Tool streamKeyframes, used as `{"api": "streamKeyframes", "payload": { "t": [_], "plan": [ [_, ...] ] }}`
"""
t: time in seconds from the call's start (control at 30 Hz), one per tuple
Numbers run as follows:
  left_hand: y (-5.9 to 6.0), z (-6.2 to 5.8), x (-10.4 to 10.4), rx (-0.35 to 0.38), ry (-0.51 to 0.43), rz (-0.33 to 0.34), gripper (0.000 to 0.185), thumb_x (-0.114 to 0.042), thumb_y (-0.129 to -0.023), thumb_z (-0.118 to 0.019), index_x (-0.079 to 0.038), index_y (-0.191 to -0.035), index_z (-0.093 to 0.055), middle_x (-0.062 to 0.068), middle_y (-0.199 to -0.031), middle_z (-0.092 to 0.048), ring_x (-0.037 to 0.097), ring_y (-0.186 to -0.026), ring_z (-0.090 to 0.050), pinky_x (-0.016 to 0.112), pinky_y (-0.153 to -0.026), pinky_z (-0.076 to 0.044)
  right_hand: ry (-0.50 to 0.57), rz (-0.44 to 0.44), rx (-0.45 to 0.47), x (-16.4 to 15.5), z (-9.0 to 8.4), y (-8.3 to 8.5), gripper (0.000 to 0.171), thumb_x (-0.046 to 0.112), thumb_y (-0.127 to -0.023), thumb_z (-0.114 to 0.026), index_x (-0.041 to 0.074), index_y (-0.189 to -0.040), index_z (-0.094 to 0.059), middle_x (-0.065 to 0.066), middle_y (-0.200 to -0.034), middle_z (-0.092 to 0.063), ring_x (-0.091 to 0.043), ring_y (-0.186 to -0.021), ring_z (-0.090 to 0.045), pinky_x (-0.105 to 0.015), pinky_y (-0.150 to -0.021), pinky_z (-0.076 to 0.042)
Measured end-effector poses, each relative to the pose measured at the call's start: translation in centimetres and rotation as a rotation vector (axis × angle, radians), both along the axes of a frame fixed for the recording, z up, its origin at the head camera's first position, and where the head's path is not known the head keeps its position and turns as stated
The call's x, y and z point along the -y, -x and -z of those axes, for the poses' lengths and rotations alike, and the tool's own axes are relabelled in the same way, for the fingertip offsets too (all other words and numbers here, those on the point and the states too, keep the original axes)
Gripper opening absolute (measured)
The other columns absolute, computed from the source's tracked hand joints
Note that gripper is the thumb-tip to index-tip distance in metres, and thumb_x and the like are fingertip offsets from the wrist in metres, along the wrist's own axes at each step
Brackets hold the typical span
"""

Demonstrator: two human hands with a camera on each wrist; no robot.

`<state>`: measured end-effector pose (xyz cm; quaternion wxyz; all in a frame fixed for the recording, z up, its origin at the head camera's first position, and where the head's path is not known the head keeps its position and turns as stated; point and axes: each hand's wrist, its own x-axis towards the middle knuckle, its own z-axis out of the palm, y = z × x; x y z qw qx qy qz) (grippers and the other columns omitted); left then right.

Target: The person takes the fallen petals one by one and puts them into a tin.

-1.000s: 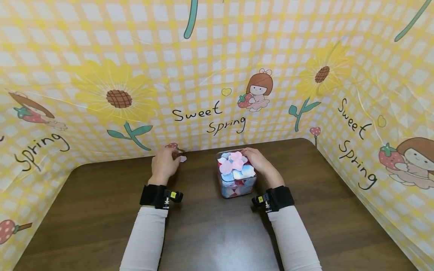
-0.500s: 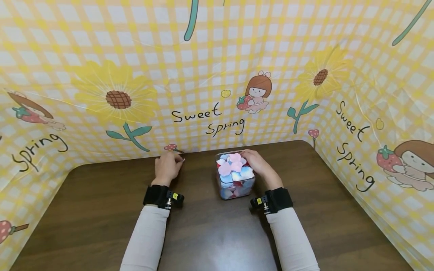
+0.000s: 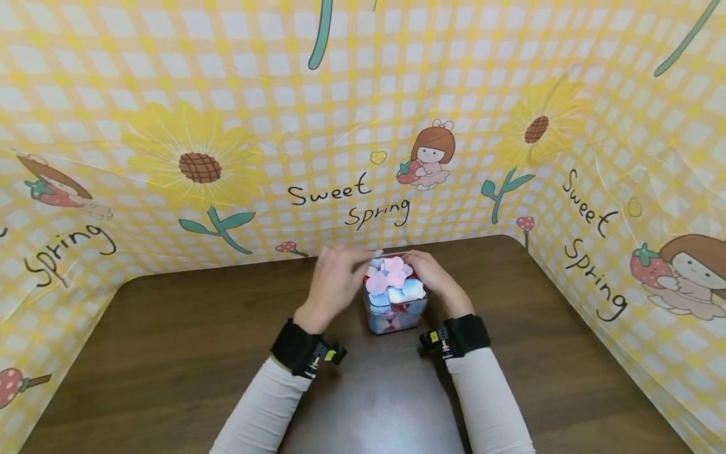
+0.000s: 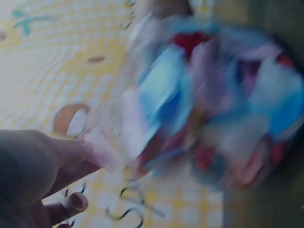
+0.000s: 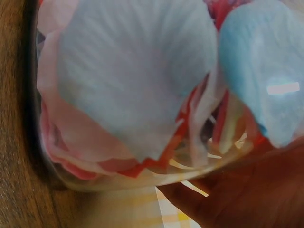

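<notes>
Head view shows a clear box (image 3: 395, 301) heaped with pink, blue and red petals (image 3: 392, 282) at the table's (image 3: 170, 340) far middle, toward twelve o'clock from me. My right hand (image 3: 433, 275) curls around the box's three o'clock side, fingers against its wall. My left hand (image 3: 334, 282) hovers at its nine o'clock rim, pinching a pale pink petal (image 4: 100, 149) between fingertips, seen blurred in the left wrist view. Close behind the box at twelve stands a yellow checked backdrop (image 3: 351, 126), wrapping round at three o'clock too. Bare brown tabletop lies open at six and nine o'clock.
</notes>
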<state>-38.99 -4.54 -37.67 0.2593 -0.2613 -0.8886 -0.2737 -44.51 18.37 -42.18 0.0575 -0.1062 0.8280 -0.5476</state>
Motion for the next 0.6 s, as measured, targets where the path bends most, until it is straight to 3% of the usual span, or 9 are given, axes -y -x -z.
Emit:
{"api": "streamKeyframes", "payload": {
  "t": [0.13,0.27,0.43,0.6],
  "plan": [
    [-0.4,0.9,-1.2,0.044,0.13,0.039,0.019,-0.013,-0.096,-0.069,-0.016,-0.11,-0.082,-0.001,-0.096,-0.078,0.017,-0.072,-0.052,0.036,-0.071,-0.03,0.001,0.0,-0.002,0.1,0.0,0.1,0.039,0.015,-0.105,-0.038,-0.01,-0.12,-0.065,-0.024,-0.124,-0.063,-0.035,-0.117,-0.056,-0.044,-0.102,-0.043],
    [-0.8,0.9,-0.7,0.091,0.213,0.069,0.022,-0.012,-0.1,-0.063,-0.02,-0.111,-0.081,-0.004,-0.104,-0.077,0.019,-0.076,-0.052,0.037,-0.073,-0.032,-0.012,-0.003,-0.019,0.4,-0.3,-0.1,0.039,0.014,-0.105,-0.039,-0.01,-0.12,-0.065,-0.024,-0.124,-0.064,-0.035,-0.117,-0.057,-0.044,-0.103,-0.043],
    [-1.0,-0.5,0.7,0.13,0.153,0.094,0.032,-0.008,-0.103,-0.053,-0.017,-0.124,-0.075,0.0,-0.125,-0.072,0.024,-0.101,-0.063,0.039,-0.078,-0.034,-0.03,-0.004,-0.036,0.7,-0.7,-0.1,0.041,0.018,-0.106,-0.037,-0.009,-0.12,-0.065,-0.023,-0.12,-0.063,-0.033,-0.113,-0.056,-0.043,-0.101,-0.042],
    [-1.6,-1.2,3.2,0.158,0.075,0.05,0.035,-0.008,-0.104,-0.049,-0.015,-0.13,-0.071,0.004,-0.133,-0.069,0.028,-0.119,-0.062,0.043,-0.085,-0.035,-0.069,0.039,-0.005,0.9,-0.2,-0.3,0.047,0.024,-0.107,-0.031,-0.006,-0.125,-0.063,-0.022,-0.126,-0.062,-0.032,-0.116,-0.054,-0.045,-0.105,-0.04]
  ]
}}
